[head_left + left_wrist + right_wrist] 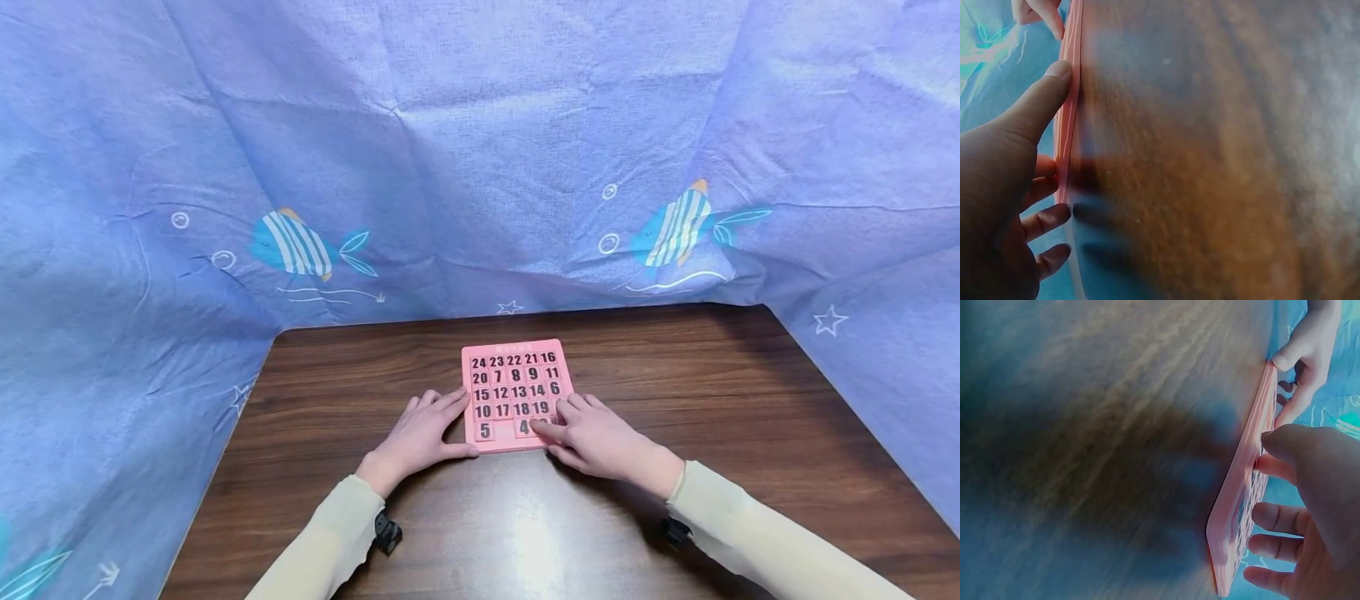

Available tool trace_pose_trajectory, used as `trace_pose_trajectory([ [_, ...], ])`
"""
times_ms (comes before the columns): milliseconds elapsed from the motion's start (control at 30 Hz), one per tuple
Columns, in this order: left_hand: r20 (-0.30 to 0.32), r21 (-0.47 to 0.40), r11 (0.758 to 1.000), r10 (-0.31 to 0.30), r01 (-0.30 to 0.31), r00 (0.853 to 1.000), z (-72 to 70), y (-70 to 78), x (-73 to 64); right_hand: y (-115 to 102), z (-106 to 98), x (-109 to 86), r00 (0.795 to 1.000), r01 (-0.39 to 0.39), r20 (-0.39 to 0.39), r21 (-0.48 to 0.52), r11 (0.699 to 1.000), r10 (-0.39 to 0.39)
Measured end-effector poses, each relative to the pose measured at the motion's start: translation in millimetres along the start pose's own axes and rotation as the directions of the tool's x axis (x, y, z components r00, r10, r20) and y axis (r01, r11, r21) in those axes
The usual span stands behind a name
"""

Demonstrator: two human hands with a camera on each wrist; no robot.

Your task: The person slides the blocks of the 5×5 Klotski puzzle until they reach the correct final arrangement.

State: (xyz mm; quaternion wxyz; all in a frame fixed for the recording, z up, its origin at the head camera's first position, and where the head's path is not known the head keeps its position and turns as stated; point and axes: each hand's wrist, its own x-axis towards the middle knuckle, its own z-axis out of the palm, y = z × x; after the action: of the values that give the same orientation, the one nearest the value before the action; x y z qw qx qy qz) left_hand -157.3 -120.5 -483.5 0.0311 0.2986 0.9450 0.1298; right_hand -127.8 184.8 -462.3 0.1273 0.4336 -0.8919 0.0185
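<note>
A pink sliding number puzzle [503, 446] lies flat on the table, its square tiles bearing black numbers. The bottom row has a gap between tile 5 [484, 431] and tile 4 [523, 427]. My left hand [411, 437] holds the puzzle's near left corner, thumb at the front edge and fingers along the left side. With its index fingertip, my right hand [600, 440] touches the bottom row just right of tile 4, covering most of the tile there. Its other fingers are by the right edge. Both wrist views show the puzzle edge-on [1067, 137] [1235, 487].
The dark wooden table [360, 367] extends around the puzzle, with a bright glare in front of it. A blue cloth [480, 167] printed with striped fish hangs behind and at both sides. Each wrist wears a black device [387, 533].
</note>
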Motion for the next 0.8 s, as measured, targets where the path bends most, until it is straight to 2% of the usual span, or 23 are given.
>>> trace_pose_trajectory([
  [300, 0.000, 0.002, 1.000, 0.007, -0.007, 1.000, 0.6, -1.4, -0.6, -12.1, 7.7, 12.2, 0.999, 0.045, 0.004, -0.011, 0.999, -0.045],
  [500, -0.001, 0.003, 1.000, 0.010, -0.010, 1.000, -0.3, -0.4, 0.0, -19.3, 8.8, 19.7, 0.999, 0.047, 0.020, -0.022, 0.999, -0.046],
  [633, -0.002, 0.006, 1.000, 0.015, -0.015, 1.000, -0.9, 0.2, 0.8, -15.3, 6.7, 16.2, 0.999, 0.037, 0.013, 0.007, 0.999, -0.037],
  [800, 0.003, -0.002, 1.000, 0.010, -0.010, 1.000, -1.3, -0.4, 0.1, -1.8, 2.5, 1.7, 1.000, -0.008, -0.004, 0.044, 0.999, 0.008],
])
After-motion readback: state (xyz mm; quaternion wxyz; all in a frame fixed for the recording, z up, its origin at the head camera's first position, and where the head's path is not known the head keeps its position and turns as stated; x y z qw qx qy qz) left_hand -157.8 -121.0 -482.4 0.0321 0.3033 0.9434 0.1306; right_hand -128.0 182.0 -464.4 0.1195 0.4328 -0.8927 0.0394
